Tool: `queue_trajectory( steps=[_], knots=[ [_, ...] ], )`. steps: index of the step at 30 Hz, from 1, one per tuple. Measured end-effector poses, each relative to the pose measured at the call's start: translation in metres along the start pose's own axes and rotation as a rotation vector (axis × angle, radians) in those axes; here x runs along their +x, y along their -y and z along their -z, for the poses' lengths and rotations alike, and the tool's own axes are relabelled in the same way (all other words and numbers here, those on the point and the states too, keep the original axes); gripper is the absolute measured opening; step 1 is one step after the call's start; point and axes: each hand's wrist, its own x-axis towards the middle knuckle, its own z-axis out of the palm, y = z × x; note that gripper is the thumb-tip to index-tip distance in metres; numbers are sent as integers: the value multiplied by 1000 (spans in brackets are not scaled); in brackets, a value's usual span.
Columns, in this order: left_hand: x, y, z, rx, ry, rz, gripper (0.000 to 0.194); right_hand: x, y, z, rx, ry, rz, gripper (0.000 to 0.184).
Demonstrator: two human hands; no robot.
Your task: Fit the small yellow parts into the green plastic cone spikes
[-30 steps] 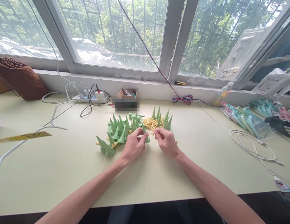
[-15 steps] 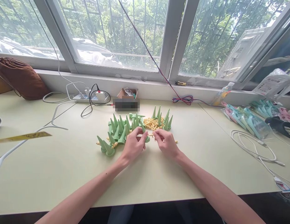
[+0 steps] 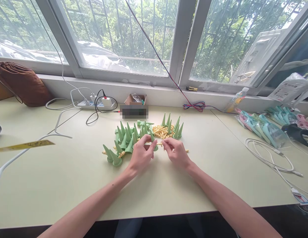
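Note:
A heap of green plastic cones [image 3: 126,137] lies at the table's middle, with a pile of small yellow pegs [image 3: 161,131] beside it and several upright cones [image 3: 175,127] behind the pegs. My left hand [image 3: 141,155] is closed around a green cone [image 3: 154,141] at the heap's near edge. My right hand [image 3: 177,152] pinches a yellow peg [image 3: 159,143] whose far end meets the cone in my left hand. Two more cones [image 3: 112,157] stand apart at the near left.
A power strip [image 3: 95,103] with cables sits at the back left, next to a brown bag [image 3: 21,82]. A small cardboard box [image 3: 134,99] stands by the sill. Pastel clips in bags [image 3: 260,124] and a white cable [image 3: 270,153] lie right. A yellow tape [image 3: 24,145] lies left.
Both hands stay pressed together over the cone and peg; the fingers shift only slightly.

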Motion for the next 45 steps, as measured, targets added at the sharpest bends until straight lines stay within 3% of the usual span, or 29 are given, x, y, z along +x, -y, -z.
queue_trajectory(
  steps=[23, 31, 45],
  knots=[
    [0, -1, 0, -16, 28, -5, 28, 1, -2, 0, -4, 48, -26, 26],
    [0, -1, -1, 20, 38, -9, 25, 1, -2, -1, -14, 60, -21, 17],
    [-3, 0, 0, 88, 83, -31, 24, 1, -8, -2, 1, 95, -20, 22]
  ],
)
